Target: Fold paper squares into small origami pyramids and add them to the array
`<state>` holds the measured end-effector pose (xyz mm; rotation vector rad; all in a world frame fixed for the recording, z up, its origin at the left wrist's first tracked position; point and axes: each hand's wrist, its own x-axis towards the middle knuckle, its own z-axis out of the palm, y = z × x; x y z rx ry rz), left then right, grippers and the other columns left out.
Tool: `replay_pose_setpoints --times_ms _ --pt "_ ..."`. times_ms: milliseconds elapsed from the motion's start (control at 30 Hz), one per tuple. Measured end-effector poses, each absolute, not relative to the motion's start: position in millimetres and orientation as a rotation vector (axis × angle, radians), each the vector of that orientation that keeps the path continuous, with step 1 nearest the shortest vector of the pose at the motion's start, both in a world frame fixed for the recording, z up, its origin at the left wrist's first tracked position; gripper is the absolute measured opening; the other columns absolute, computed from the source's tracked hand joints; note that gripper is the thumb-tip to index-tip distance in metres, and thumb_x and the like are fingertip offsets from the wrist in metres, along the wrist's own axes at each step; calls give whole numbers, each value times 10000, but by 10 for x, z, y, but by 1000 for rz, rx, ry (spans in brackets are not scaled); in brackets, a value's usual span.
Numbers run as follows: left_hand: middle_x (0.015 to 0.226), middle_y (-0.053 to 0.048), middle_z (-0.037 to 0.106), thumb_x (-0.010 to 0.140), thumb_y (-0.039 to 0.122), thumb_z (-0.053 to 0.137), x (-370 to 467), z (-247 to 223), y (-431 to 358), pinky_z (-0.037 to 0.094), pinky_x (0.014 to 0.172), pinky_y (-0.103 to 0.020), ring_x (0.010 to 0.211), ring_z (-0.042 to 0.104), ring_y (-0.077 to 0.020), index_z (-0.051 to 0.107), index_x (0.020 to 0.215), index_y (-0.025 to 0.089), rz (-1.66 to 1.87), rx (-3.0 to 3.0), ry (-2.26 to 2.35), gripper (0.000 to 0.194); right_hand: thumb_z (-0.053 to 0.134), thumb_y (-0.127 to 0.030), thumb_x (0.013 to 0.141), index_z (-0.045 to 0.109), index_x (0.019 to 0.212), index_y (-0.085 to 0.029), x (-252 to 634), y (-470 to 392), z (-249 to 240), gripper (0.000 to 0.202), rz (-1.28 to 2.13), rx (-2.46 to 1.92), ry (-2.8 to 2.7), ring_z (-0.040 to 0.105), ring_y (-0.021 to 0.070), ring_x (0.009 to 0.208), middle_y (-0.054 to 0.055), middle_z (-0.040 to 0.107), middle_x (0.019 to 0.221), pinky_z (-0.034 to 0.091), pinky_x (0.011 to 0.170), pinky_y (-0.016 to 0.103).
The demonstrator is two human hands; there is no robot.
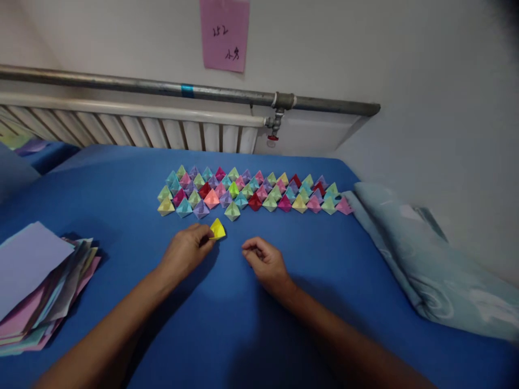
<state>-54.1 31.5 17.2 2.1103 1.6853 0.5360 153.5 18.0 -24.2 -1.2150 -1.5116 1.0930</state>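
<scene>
Yellow origami piece, one, boat-like in form, with a raised, pointed fold. Location: on or just above the blue surface, in front of the rows of folded pieces and just beside a pale green piece at their near edge.

Left hand: thumb and fingertips in a narrow pinch on the near-left edge of the yellow piece; the peaked part is left uncovered.

Right hand: apart from the yellow piece, fingers curled inward, tips toward it. No paper shows in it; whether the fingers meet, or hide something small, cannot be told.

Handling, as judged: very light, thin paper; crisp along its creases, soft between them, easily crushed or slid. Best taken at a layered edge or corner with light fingertip pressure, sparing the peak. A hard squeeze could flatten the form; a brush of the knuckles could shift the neighbouring pieces.

Also present: the rows, closely set, in pink, red, green, blue, purple and yellow; a loose stack of coloured paper sheets, left; a patterned cloth, right; a radiator behind; a pink note on the wall, handwritten.
</scene>
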Motion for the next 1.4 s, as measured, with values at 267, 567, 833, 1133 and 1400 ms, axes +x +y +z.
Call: replay_pose_setpoints --times_ms 267,567,833,1133,1400 --pt "819 -49 641 836 195 545 -414 225 769 377 632 -276 694 573 -178 652 805 178 329 2203 1884 112 546 -258 781 597 759 -215 1585 185 -204 71 1137 -1181 -1552 448 111 570 -38 475 609 350 509 213" --pt "824 -62 675 819 185 545 -393 206 938 398 651 -282 723 602 -193 678 892 160 379 2189 1915 154 530 -154 787 599 751 -208 1605 178 -170 94 1039 -1179 -1676 485 108 612 -27 526 656 376 563 212" --pt "798 -21 688 813 266 567 -539 207 601 446 636 -280 700 636 -188 687 947 197 548 2036 1980 192 516 -91 778 598 744 -204 1596 159 -156 144 1031 -1171 -1732 504 111 631 -28 535 668 385 600 219" --pt "1206 -106 669 866 216 511 -521 -89 506 524 909 -363 1068 644 -252 700 1073 170 616 2288 1842 283 512 -45 775 603 763 -196 1573 151 -162 176 981 -1159 -1830 501 109 630 -34 529 666 380 621 229" --pt "1242 -109 660 879 197 522 -492 -112 559 527 945 -405 1108 629 -263 679 1123 151 626 2338 1766 294 514 -25 775 608 762 -186 1563 147 -127 187 993 -1173 -1855 501 105 632 -30 538 684 383 620 224"
